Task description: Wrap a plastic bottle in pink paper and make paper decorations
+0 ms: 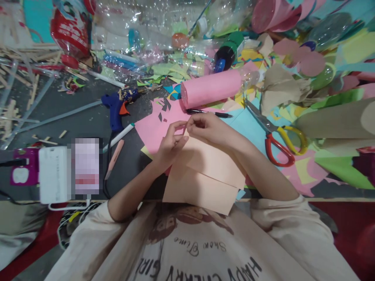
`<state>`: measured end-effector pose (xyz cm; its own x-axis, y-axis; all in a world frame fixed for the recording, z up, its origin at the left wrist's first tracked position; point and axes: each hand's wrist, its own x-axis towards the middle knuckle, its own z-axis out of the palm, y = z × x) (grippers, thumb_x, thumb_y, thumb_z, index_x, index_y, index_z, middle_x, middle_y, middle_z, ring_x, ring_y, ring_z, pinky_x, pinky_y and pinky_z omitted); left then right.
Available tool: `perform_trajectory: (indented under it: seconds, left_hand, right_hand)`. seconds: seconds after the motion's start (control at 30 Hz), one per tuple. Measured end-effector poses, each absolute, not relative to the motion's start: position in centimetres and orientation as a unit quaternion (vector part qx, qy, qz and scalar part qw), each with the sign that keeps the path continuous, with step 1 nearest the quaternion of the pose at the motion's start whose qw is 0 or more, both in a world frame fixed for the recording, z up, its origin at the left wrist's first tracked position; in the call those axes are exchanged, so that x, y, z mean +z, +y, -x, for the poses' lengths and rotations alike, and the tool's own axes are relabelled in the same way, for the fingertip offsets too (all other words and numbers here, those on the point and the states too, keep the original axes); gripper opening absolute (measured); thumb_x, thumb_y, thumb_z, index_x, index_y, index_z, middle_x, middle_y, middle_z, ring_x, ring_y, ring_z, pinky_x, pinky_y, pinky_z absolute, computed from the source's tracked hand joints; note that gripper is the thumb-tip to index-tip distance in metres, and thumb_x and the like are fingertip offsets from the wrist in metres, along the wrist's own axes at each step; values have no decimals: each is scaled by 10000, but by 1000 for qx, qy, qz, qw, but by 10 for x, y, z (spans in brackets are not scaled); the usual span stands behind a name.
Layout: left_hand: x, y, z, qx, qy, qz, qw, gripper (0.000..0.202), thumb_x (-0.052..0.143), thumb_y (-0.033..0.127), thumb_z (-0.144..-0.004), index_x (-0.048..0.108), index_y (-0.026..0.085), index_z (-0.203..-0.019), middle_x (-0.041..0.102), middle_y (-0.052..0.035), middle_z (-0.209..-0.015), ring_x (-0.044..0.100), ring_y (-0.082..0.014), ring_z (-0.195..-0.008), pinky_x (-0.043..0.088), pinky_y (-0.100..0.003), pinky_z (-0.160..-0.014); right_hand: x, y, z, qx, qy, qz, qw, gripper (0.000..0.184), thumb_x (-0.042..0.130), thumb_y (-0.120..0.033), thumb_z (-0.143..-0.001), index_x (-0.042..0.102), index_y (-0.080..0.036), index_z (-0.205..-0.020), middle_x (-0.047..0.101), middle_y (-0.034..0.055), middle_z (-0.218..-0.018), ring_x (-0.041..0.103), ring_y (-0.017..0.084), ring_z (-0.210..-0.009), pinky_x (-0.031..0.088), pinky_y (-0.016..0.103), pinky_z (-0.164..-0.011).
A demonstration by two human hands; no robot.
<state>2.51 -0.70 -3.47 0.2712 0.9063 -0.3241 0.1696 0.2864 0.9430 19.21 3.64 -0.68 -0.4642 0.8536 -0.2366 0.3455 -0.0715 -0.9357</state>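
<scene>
Two overlapping peach paper sheets (pixel 202 183) lie in front of me, reaching over the table's near edge. At their far corner my left hand (pixel 173 142) is closed, thumb and fingers curled at the paper's edge. Against that same corner my right hand (pixel 206 127) makes a pinch, its fingertips almost touching the left ones. The exact grip is partly hidden by the fingers. Just beyond the hands are a black pen (pixel 209 113) and a bottle wrapped in pink paper (pixel 212 89), lying on its side. Pink paper (pixel 149 125) with dark cut pieces lies left of them.
Scissors (pixel 275 132) with red and yellow handles lie open at right. A blue glue gun (pixel 115 111), a marker (pixel 120 136) and a peach cutter-like stick (pixel 115 158) are at left, near a phone (pixel 87 166) with cables. Plastic bottles (pixel 117 23) and paper scraps crowd the back.
</scene>
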Motion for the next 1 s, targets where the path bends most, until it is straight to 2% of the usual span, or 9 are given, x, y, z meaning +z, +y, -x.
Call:
perform_trajectory:
  seconds: [0.2, 0.33, 0.43, 0.67, 0.8, 1.0]
  left_hand:
    - [-34, -5, -26, 307, 548, -498, 598, 379, 582, 296, -789, 463, 219, -1140, 399, 115, -533, 274, -82, -453, 224, -228, -504]
    - [-30, -4, -27, 287, 555, -499, 601, 163, 568, 350, -784, 490, 215, -833, 320, 108, -495, 200, -71, -446, 164, -226, -471]
    - [-27, -4, -27, 291, 541, -519, 595, 233, 554, 384, -774, 433, 212, -673, 248, 97, -502, 177, -68, -462, 151, -230, -469]
    - [-26, -4, -28, 300, 552, -526, 572, 241, 548, 353, -770, 401, 214, -640, 222, 93, -503, 163, -70, -471, 141, -234, -471]
    - [-23, -4, -27, 296, 549, -530, 575, 250, 542, 321, -766, 369, 215, -620, 217, 89, -505, 163, -71, -472, 143, -236, -473]
    - [-19, -4, -25, 312, 531, -530, 582, 232, 530, 346, -763, 412, 209, -618, 234, 77, -529, 177, -76, -487, 167, -229, -472]
  right_hand:
    - [-5, 37, -192, 559, -643, 473, 224, 90, 525, -174, -745, 529, -179, -656, 439, -45, -603, 356, 98, -582, 260, 260, -556]
    - [-6, 38, -192, 553, -651, 468, 227, 79, 528, -180, -743, 548, -177, -666, 486, -27, -630, 411, 113, -620, 305, 261, -593]
    - [-6, 38, -192, 554, -649, 469, 229, 66, 526, -172, -735, 554, -175, -675, 507, -19, -648, 430, 119, -636, 328, 267, -614]
    - [-3, 40, -198, 551, -666, 465, 191, 118, 543, -213, -775, 527, -185, -661, 489, -24, -641, 418, 117, -618, 301, 271, -589]
    - [-1, 39, -198, 556, -673, 451, 187, 111, 529, -181, -764, 514, -186, -655, 474, -30, -644, 396, 113, -615, 290, 273, -588]
    - [2, 35, -193, 566, -681, 423, 190, 108, 506, -185, -782, 519, -180, -675, 454, -41, -645, 359, 101, -609, 272, 270, -597]
